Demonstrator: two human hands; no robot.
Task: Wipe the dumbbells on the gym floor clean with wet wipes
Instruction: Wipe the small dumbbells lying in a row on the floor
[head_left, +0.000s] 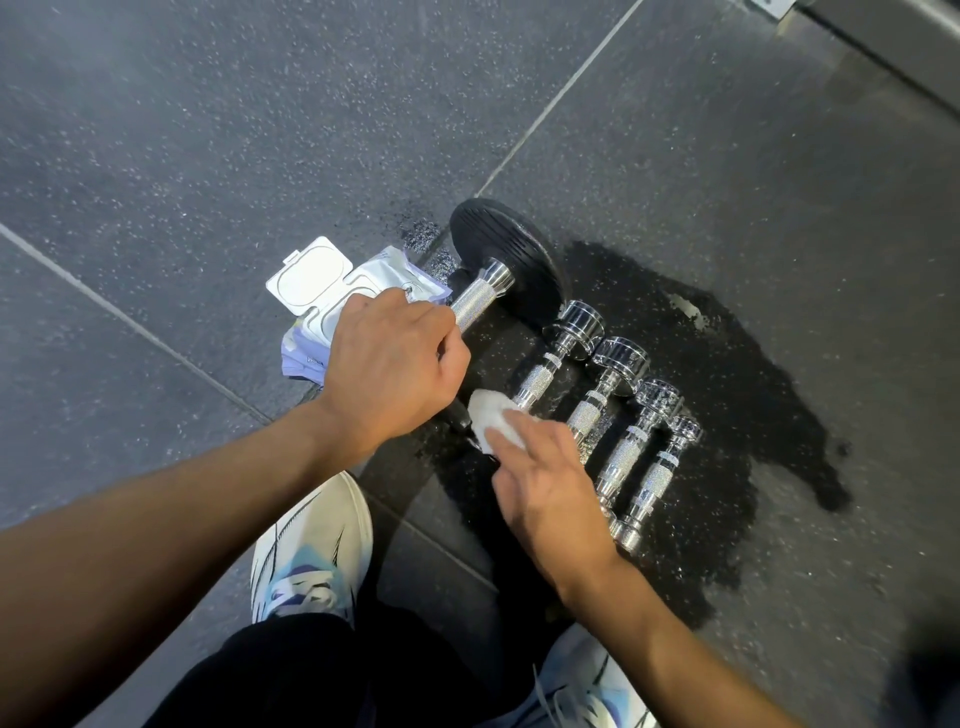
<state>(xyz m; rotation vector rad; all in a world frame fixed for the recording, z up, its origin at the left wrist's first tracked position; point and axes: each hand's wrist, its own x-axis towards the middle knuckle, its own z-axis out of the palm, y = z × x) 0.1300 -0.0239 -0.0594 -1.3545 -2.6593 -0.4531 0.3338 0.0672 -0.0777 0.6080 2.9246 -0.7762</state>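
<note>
Dumbbell with black plates (506, 260) lay angled on the speckled rubber floor (208, 130), far plate at the junction of two pale tile seams, knurled steel handle running back toward the camera. Left hand (392, 366) closed in a fist around that handle's near part, hiding it. Right hand (550, 488) fingers flat and together, pressing a bunched white wet wipe (491, 418) against the near end of the same dumbbell; near plate mostly hidden. Wet wipe pack (332, 296), lid flipped open, just left of the handle, partly under the left hand. Four small chrome dumbbells (613, 415) in a close row just right of the big one, parallel to it, the nearest almost touching the far plate's rim. Dark wet patch (727, 415) under and right of the row, ragged at its edge. Two white patterned sneakers (311, 551) below the hands. Bare floor open left, above and far right of the big dumbbell.
</note>
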